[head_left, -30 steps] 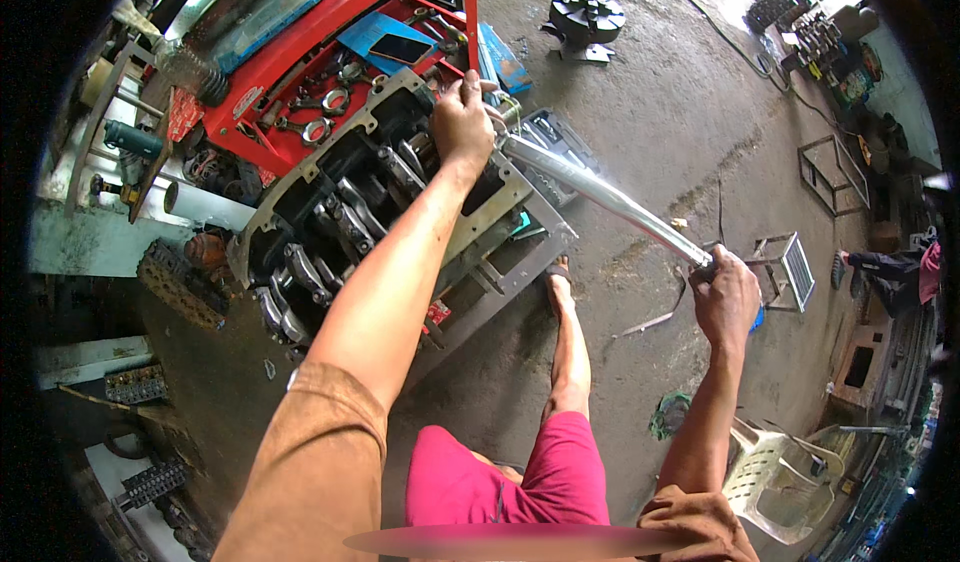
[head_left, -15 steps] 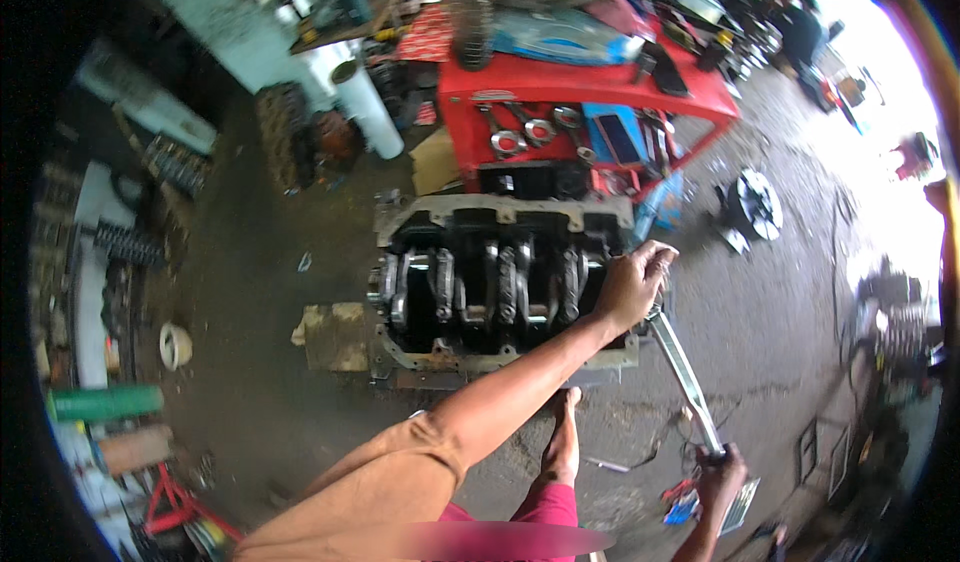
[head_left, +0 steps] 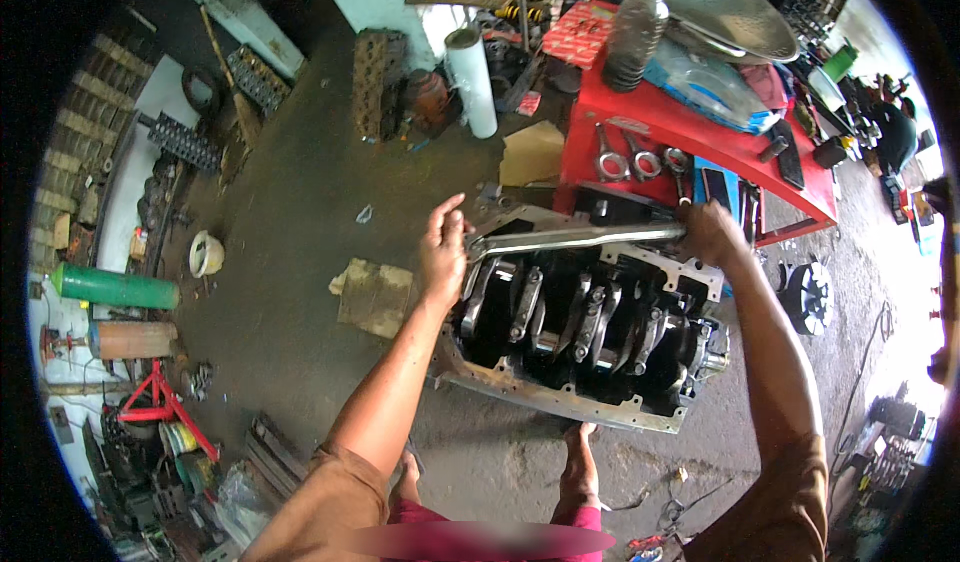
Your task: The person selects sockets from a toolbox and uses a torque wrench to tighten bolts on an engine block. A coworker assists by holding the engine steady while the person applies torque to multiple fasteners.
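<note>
An upturned engine block (head_left: 560,387) stands low in front of me, its crankshaft (head_left: 592,324) and bearing caps showing. A long steel socket wrench (head_left: 590,238) lies slantwise over the block's far side. My left hand (head_left: 446,262) is closed about the wrench's head at the block's left end, one finger pointing up. What the head sits on is hidden by that hand. At the other end, my right hand (head_left: 712,234) is wrapped round the wrench's handle, near the red table's front.
A red metal table (head_left: 690,112) behind the block bears a plastic bottle (head_left: 636,37) and a large metal tray (head_left: 735,7). Connecting rods (head_left: 612,165) lie on its lower shelf. Cardboard (head_left: 375,297) is left of the block. A green cylinder (head_left: 115,287) lies far left.
The wrench has swung from the block's right end to across its far side, its head now at the left end. Both hands moved with it; the view has turned and shifted left.
</note>
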`<action>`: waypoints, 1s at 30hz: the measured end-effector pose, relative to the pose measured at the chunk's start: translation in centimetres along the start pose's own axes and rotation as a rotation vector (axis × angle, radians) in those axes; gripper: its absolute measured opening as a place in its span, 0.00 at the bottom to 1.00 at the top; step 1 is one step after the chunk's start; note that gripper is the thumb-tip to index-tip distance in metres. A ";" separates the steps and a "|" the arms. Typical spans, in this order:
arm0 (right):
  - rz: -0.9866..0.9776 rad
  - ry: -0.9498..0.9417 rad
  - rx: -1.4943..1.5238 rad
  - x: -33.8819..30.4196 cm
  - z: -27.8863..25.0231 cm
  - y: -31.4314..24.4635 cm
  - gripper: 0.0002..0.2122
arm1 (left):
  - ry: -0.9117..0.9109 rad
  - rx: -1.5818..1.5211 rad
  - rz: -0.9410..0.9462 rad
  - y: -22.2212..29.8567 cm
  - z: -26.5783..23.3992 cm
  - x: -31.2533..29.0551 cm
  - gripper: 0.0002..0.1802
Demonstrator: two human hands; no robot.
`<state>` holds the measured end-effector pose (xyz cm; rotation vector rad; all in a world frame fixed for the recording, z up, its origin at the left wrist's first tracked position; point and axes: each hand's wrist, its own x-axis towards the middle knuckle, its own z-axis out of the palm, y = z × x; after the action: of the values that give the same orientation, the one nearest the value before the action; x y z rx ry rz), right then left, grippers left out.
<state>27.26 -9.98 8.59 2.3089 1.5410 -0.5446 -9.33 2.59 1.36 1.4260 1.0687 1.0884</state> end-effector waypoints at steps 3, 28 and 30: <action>-0.256 0.231 0.003 1.6 -2.0 0.5 0.20 | 0.053 0.044 -0.066 -0.4 0.6 -0.8 0.14; 0.098 0.601 0.052 -7.6 5.3 -3.3 0.13 | 0.560 0.064 -0.348 1.6 3.5 0.8 0.20; 0.112 0.542 0.022 -7.2 5.5 -2.9 0.13 | 0.541 0.026 -0.286 0.9 3.3 0.9 0.21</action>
<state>21.25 -17.23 7.04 2.6820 1.6032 0.1114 -5.85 2.70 2.05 0.9705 1.6178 1.2809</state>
